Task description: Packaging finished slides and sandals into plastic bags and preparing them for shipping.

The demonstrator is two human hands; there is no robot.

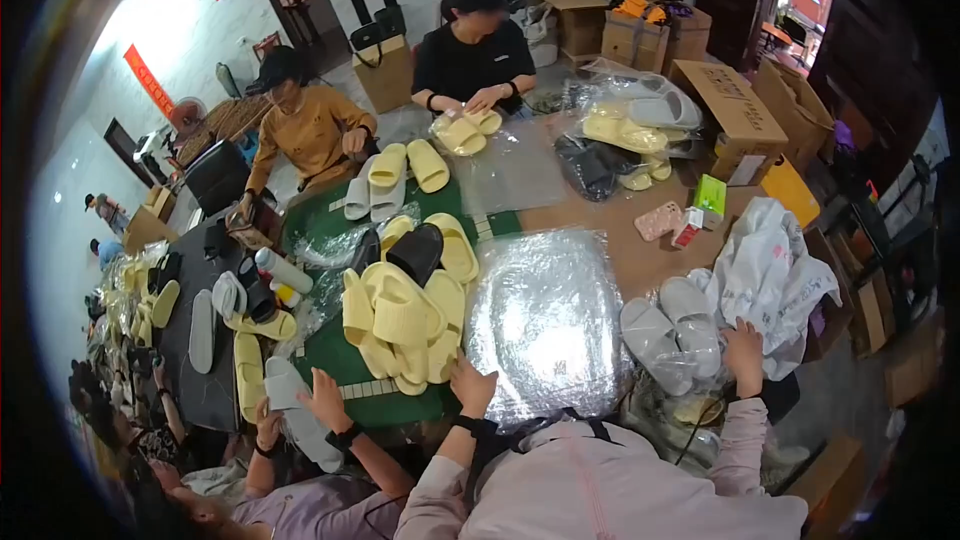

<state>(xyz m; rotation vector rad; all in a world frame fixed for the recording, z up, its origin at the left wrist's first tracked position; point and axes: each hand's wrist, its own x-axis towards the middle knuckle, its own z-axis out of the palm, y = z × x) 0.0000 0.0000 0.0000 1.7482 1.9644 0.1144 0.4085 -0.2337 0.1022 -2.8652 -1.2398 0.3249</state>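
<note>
My left hand (472, 385), fingers apart, is at the near edge of a heap of pale yellow slippers (405, 305); I cannot tell whether it touches them. My right hand (743, 358) has its fingers spread, beside a pair of grey slippers (672, 332) in a clear bag and against the edge of a crumpled white plastic bag (768, 275). Between my hands a stack of clear plastic bags (545, 325) lies flat and shiny. One black slipper (416, 251) sits on top of the yellow heap.
At left, a person's hands hold a grey slipper (287, 382). Two people sit across the table, one handling bagged yellow slippers (465, 130). A pink phone case (657, 221), a green box (710, 198) and bagged slippers (625, 125) lie at right. Cardboard boxes (730, 115) stand beyond.
</note>
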